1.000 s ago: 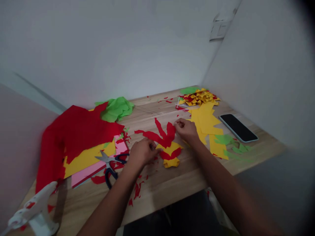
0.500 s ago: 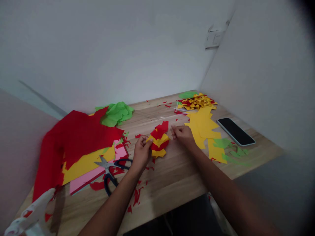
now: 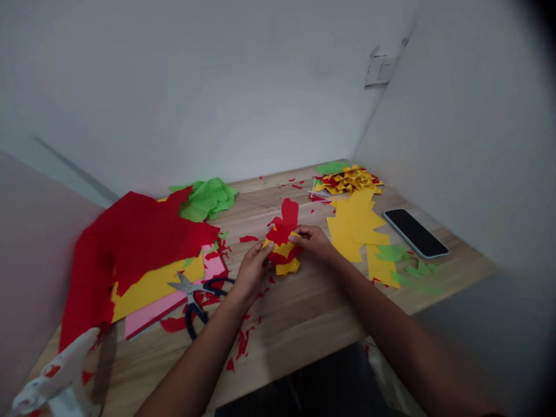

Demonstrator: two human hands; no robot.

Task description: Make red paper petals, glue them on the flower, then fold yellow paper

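A layered red and yellow paper flower [image 3: 282, 250] is held above the middle of the table, between both hands. My left hand [image 3: 255, 266] pinches its left edge between thumb and fingers. On the right edge, the fingertips of my right hand [image 3: 315, 242] are closed on the yellow layer. Red paper petals [image 3: 289, 214] stick up from the top of the flower. Left of my left forearm lie open scissors [image 3: 195, 295] with dark handles.
Red crepe paper [image 3: 147, 237] covers yellow and pink sheets [image 3: 156, 310] on the left, with crumpled green paper [image 3: 211, 200] behind. A white glue gun [image 3: 58, 370] stands front left. Yellow paper pieces [image 3: 358, 220], a folded yellow-red paper heap [image 3: 350, 180] and a phone [image 3: 416, 233] lie right.
My right hand has moved left and taken hold of the flower's right edge. The flower is turned a little, and its red petals now stand higher.
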